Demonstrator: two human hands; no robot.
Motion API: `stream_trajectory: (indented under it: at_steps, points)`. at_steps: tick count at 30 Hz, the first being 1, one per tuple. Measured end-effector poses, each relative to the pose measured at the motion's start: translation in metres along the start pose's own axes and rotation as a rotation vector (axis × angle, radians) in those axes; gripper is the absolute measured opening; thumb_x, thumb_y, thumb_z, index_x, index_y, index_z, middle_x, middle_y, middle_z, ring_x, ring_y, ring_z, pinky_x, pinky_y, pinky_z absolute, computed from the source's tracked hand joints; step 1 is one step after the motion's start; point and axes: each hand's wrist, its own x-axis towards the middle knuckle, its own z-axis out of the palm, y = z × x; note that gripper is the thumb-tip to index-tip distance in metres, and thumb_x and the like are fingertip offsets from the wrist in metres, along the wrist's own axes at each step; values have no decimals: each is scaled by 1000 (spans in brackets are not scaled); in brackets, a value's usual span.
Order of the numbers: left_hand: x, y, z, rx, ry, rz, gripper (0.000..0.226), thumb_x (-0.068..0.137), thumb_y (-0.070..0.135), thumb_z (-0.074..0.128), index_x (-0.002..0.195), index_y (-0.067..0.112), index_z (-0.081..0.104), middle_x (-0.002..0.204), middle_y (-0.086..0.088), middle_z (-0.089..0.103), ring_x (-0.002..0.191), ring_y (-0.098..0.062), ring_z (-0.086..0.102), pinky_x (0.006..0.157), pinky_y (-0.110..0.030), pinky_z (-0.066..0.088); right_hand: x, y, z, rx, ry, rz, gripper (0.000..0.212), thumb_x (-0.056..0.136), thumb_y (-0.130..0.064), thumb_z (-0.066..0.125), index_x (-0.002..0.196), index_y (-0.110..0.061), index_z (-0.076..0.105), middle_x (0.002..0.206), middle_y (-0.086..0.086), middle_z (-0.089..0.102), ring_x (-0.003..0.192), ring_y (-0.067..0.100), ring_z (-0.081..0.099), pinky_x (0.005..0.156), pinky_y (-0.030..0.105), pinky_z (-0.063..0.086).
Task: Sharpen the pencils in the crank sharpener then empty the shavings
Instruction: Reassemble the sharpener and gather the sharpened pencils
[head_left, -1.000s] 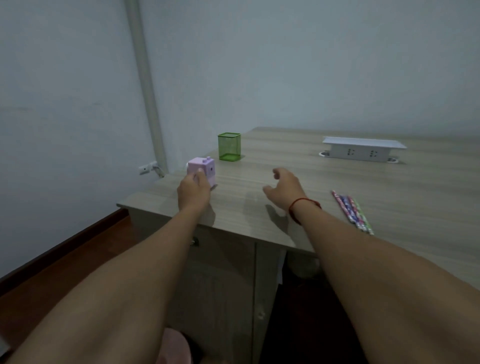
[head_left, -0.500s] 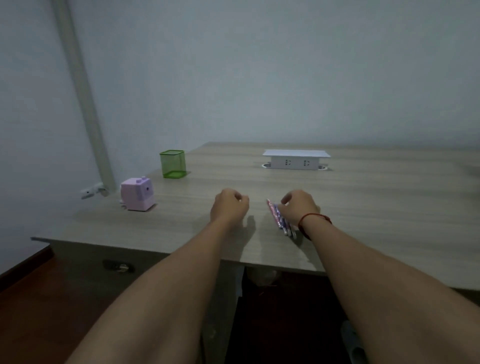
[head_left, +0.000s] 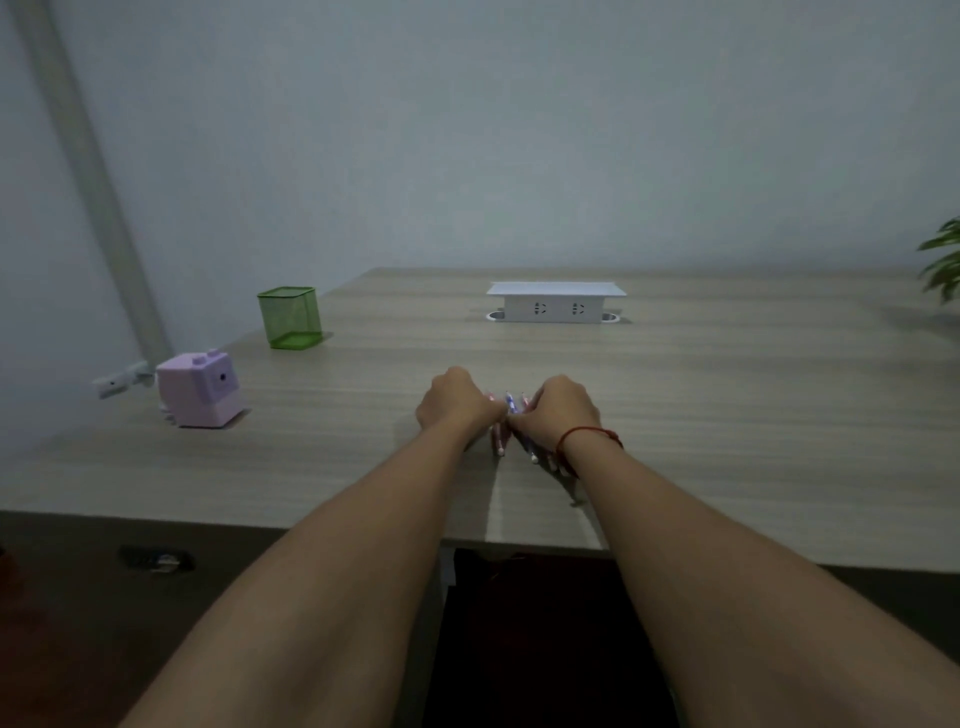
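Note:
Several patterned pencils (head_left: 502, 441) lie in a small bunch on the wooden desk (head_left: 727, 415), between my two hands. My left hand (head_left: 454, 402) is curled with its fingertips on the bunch's left side. My right hand (head_left: 558, 415), with a red string at the wrist, is curled over the right side. Most of each pencil is hidden; only tips and ends show. The pink crank sharpener (head_left: 202, 388) stands alone at the desk's left edge, well left of both hands.
A green mesh pencil cup (head_left: 289, 317) stands behind the sharpener. A white socket box (head_left: 557, 302) sits at the back middle. Plant leaves (head_left: 943, 260) show at the far right. The desk's front edge runs just under my forearms.
My left hand let go of the sharpener and came right to the pencils. My right hand went onto the pencils too. The view swung right, so the sharpener now sits far left.

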Motion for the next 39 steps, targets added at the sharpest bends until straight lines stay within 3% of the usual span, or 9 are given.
stream_trajectory:
  at_steps: [4, 9, 13, 18, 24, 27, 31, 34, 39]
  points:
    - [5, -5, -8, 135, 57, 22, 36, 84, 27, 65, 112, 7, 56, 121, -14, 58, 110, -32, 59, 84, -35, 49, -2, -6, -1, -34, 7, 1, 29, 84, -38, 67, 80, -11, 57, 102, 17, 67, 96, 33, 63, 71, 31, 47]
    - [2, -25, -22, 203, 22, 48, 29, 93, 18, 53, 116, 1, 55, 126, -21, 55, 114, -36, 56, 90, -37, 47, -12, -18, 4, -62, 20, -5, 40, 94, -39, 54, 109, -4, 63, 121, 17, 60, 115, 36, 55, 92, 38, 46]
    - [-3, -38, -40, 133, 57, -7, 27, 93, 15, 52, 115, -2, 56, 126, -23, 53, 113, -37, 56, 92, -37, 47, -17, -27, 2, 68, 11, 47, 31, 93, -30, 54, 108, -5, 63, 119, 16, 62, 113, 35, 57, 92, 37, 46]
    - [-5, -51, -62, 40, 129, -41, 27, 93, 14, 52, 113, -3, 56, 123, -24, 55, 111, -39, 57, 90, -38, 47, -17, -42, -5, 274, 3, 62, 23, 93, -20, 55, 101, -2, 66, 112, 19, 67, 95, 31, 65, 71, 26, 42]
    - [-5, -56, -99, -23, 152, -6, 20, 87, 6, 51, 102, -4, 60, 109, -25, 63, 98, -39, 62, 74, -36, 49, -32, -82, -5, 294, -25, -75, 21, 94, -4, 49, 103, -3, 67, 102, 18, 64, 98, 35, 61, 79, 33, 47]
    - [1, -55, -132, -94, 172, 16, 21, 86, 6, 47, 101, -3, 58, 102, -24, 63, 85, -37, 62, 66, -35, 50, -33, -117, -4, 330, -29, -128, 27, 94, -4, 48, 113, -4, 67, 114, 19, 66, 107, 36, 61, 86, 35, 49]
    - [22, -57, -188, -162, 308, 34, 23, 87, 13, 49, 104, 1, 59, 106, -19, 63, 91, -31, 59, 74, -32, 47, -20, -177, -5, 408, -23, -207, 29, 94, -6, 46, 118, -4, 63, 121, 18, 62, 110, 33, 59, 81, 29, 44]
    - [48, -68, -221, -184, 393, 49, 21, 86, 17, 53, 103, 5, 58, 108, -17, 62, 97, -32, 61, 81, -33, 50, -3, -220, 0, 443, -28, -272, 28, 96, -10, 45, 118, -2, 61, 121, 17, 61, 104, 31, 59, 73, 24, 36]
    - [103, -88, -247, -202, 465, 83, 18, 86, 18, 56, 100, 7, 56, 102, -12, 62, 84, -25, 60, 72, -31, 49, 38, -274, 36, 460, -38, -346, 27, 98, -14, 43, 115, -3, 61, 117, 15, 63, 87, 23, 54, 73, 24, 39]
